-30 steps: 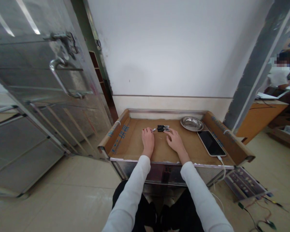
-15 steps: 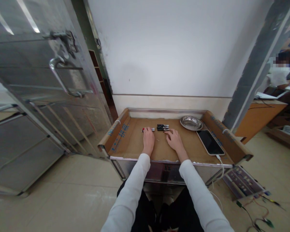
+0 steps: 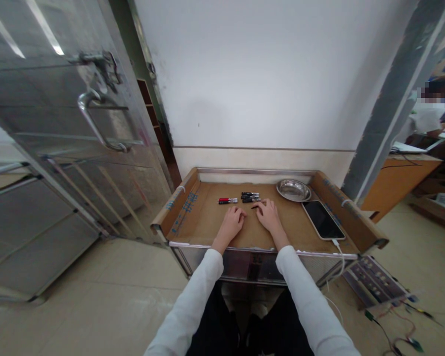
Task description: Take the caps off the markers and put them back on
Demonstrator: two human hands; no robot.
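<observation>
A red marker pen [image 3: 227, 199] and a black marker pen [image 3: 224, 202] lie side by side on the cardboard-lined tray [image 3: 196, 222]. To their right sits a group of black marker pens [image 3: 249, 195]. My left hand [image 3: 232, 223] hovers low over the cardboard in front of the red and black pair, its fingers loosely bent and apart, with nothing visible in them. My right hand [image 3: 267, 216] is just in front of the black group, fingers curled down. A dark tip, seemingly of a black marker, pokes out at its left; the rest is hidden under the fingers.
At the tray's back right is a round metal dish [image 3: 293, 190]. A phone [image 3: 323, 220] with a white charging cable [image 3: 341, 259] lies at the right side. Raised cardboard sides [image 3: 350, 210] border the tray. A metal door [image 3: 107, 113] stands to the left.
My left hand has come away from the red and black markers, moving toward me and slightly right, so the pair is uncovered. My right hand has barely moved.
</observation>
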